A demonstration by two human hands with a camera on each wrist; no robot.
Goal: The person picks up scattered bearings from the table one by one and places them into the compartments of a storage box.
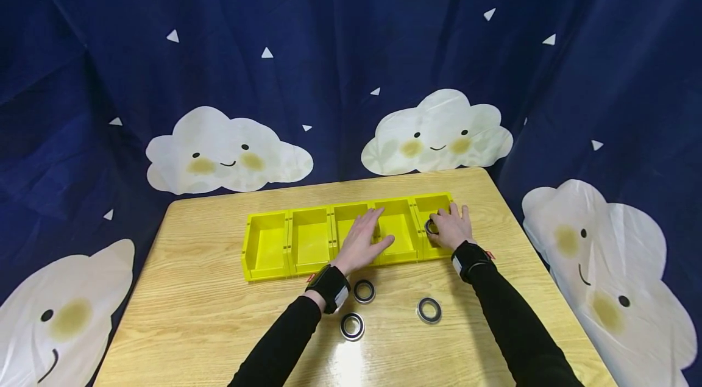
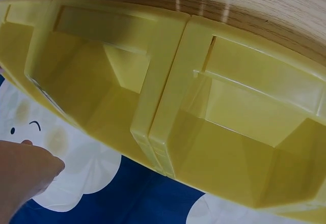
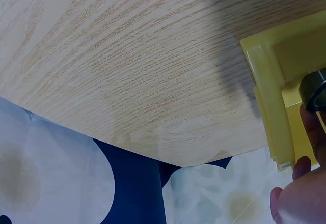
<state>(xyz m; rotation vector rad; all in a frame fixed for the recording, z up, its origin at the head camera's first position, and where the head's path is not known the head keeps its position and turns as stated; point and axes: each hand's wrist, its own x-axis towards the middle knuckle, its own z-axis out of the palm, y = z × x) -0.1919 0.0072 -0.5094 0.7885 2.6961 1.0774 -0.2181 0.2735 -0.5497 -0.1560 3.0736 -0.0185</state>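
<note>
My right hand (image 1: 452, 230) holds a ring-shaped ball bearing (image 1: 427, 227) by its edge, inside the rightmost compartment of a row of yellow bins (image 1: 267, 247). In the right wrist view the dark bearing (image 3: 307, 92) is tilted at the fingertips, cut off by the frame edge. My left hand (image 1: 359, 245) hovers over the middle bins with fingers and thumb spread, holding nothing. In the left wrist view part of that hand (image 2: 28, 175) shows beside the bins. Three more bearings lie on the table: one near the left wrist (image 1: 356, 291), one closer (image 1: 343, 327), one farther right (image 1: 420, 310).
The bins stand side by side across the wooden table (image 1: 203, 314), partly hidden by the hands. A dark blue curtain (image 1: 340, 70) with white clouds hangs behind the table and along both sides.
</note>
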